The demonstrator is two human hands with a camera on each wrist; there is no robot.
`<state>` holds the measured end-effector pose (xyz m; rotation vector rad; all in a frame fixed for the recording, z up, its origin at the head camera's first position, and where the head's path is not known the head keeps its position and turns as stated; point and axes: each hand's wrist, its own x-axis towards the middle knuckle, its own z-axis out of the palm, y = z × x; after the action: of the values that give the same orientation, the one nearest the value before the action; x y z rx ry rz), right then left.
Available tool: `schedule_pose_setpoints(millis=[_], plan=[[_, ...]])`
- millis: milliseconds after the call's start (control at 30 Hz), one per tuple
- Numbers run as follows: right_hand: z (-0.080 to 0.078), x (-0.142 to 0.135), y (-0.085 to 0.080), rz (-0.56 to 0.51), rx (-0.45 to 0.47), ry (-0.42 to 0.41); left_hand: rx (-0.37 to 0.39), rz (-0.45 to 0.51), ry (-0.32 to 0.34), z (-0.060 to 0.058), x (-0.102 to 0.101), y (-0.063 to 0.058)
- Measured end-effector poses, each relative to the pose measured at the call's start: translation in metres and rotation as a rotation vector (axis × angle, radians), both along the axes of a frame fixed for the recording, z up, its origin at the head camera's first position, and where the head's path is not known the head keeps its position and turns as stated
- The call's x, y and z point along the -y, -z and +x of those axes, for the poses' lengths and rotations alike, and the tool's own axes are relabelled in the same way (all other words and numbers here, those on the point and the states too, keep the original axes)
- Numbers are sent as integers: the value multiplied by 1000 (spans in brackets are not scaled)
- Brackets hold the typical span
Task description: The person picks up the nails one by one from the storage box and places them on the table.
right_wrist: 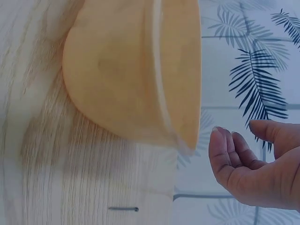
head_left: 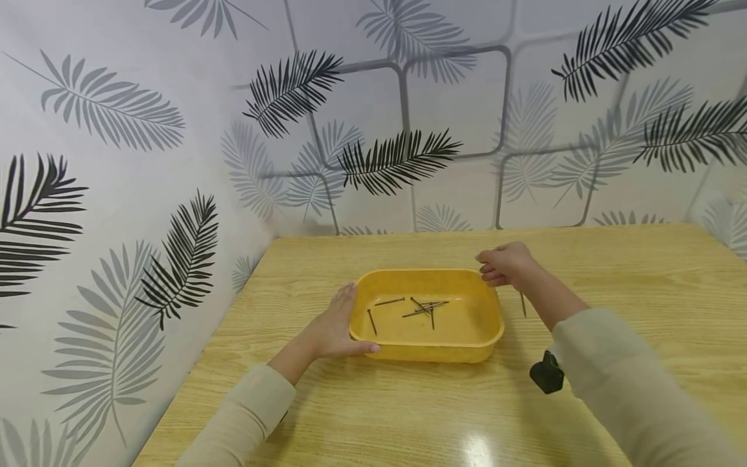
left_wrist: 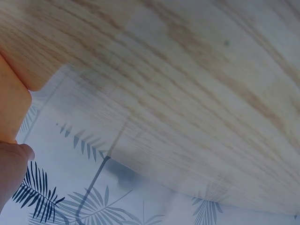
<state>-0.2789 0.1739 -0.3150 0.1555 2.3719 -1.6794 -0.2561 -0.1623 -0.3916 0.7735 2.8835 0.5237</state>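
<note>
A yellow plastic tub (head_left: 434,351) sits on the wooden table, and several thin dark nails (head_left: 432,307) lie on its floor. My left hand (head_left: 335,331) grips the tub's left end, fingers along the side wall and thumb at the front rim; in the left wrist view, a fingertip (left_wrist: 27,151) meets the tub's edge (left_wrist: 11,105). By the tub's right back corner is my right hand (head_left: 506,264). The right wrist view shows this hand (right_wrist: 262,173) loosely curved, a gap between thumb and fingers and nothing held. Below it, one nail (right_wrist: 123,208) lies on the table outside the tub.
The wood-grain table (head_left: 373,415) reaches back to a wall covering (head_left: 455,104) with a leaf pattern, which also runs along the left side. A small black object (head_left: 547,373) shows beside the right sleeve (head_left: 613,363).
</note>
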Motion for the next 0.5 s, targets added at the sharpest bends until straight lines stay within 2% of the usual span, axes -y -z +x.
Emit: schedule_pose_setpoints(millis=[267,500], plan=[[2,25,2,-26,15,-40,-3,-2,1,-1,0,1],[0,42,13,-41,24,-51,-16,9,5,1,0,-1]])
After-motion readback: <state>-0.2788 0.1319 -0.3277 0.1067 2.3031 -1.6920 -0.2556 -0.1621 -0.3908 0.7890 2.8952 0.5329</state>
